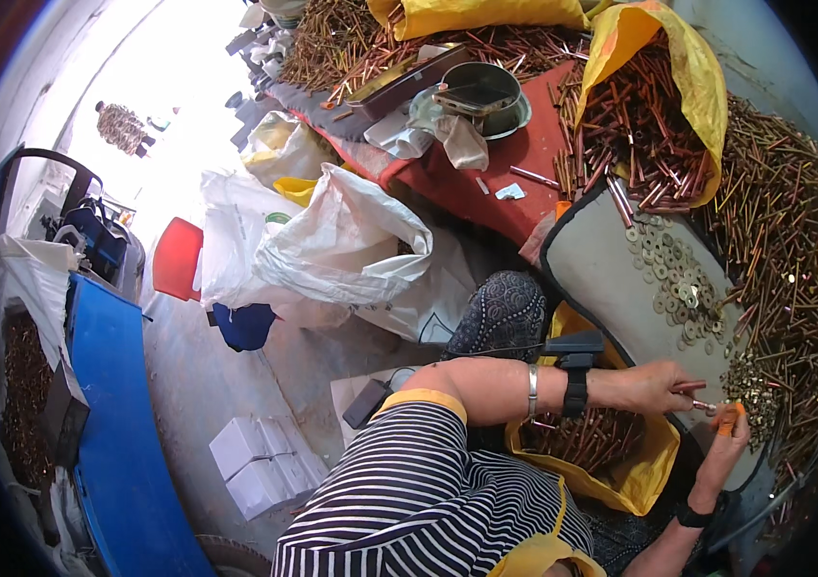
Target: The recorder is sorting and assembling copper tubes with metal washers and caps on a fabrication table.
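Note:
My left hand (657,387) is closed round a slim copper-coloured metal rod (688,387), above the right end of a grey mat. The fingers of my right hand (731,438), with orange wraps on the fingertips, pinch at the rod's far end; a small piece there is too small to make out. Close by my hands lies a heap of small brassy nuts (755,389). Flat silver washers (683,288) are spread over the grey mat (591,245). Below my left forearm sits an open yellow sack (654,490) with similar rods (587,442) in it.
A large pile of rods (784,231) runs along the right side. Another yellow sack (707,67) spills rods onto the red cloth (524,192). A phone (476,91) rests on a metal bowl (515,120). White sacks (332,240) and white boxes (260,462) stand left.

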Action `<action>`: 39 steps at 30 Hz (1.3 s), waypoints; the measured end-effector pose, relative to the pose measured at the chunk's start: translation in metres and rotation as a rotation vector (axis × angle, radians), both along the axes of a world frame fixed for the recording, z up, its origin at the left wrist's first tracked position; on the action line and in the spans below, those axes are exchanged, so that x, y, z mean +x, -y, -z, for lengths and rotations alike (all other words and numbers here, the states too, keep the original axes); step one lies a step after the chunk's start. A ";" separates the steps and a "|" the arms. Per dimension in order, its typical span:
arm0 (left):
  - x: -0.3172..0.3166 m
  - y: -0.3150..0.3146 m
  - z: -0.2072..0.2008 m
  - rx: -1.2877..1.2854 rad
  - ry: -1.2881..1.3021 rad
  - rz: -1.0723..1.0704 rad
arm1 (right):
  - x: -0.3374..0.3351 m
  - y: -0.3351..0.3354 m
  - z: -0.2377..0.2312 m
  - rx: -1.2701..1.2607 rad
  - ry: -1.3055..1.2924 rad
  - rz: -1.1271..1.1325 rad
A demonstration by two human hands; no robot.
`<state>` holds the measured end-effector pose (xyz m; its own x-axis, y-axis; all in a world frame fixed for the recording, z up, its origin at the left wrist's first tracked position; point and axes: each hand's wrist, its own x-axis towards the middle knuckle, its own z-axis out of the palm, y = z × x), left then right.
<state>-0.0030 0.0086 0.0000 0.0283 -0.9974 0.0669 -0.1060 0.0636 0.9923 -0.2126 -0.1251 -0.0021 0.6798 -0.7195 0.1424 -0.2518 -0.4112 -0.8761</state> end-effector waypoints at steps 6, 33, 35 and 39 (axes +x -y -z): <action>0.016 -0.004 -0.013 0.114 -0.042 0.051 | 0.039 -0.026 -0.009 -0.061 -0.023 0.018; 0.002 0.000 -0.011 0.262 -0.098 0.027 | 0.026 -0.025 -0.021 0.026 -0.039 0.011; 0.001 0.001 -0.008 0.263 -0.101 0.031 | 0.034 -0.031 -0.019 -0.109 0.178 0.030; 0.000 0.000 -0.002 0.268 -0.088 0.025 | 0.030 -0.027 -0.011 -0.024 -0.022 0.000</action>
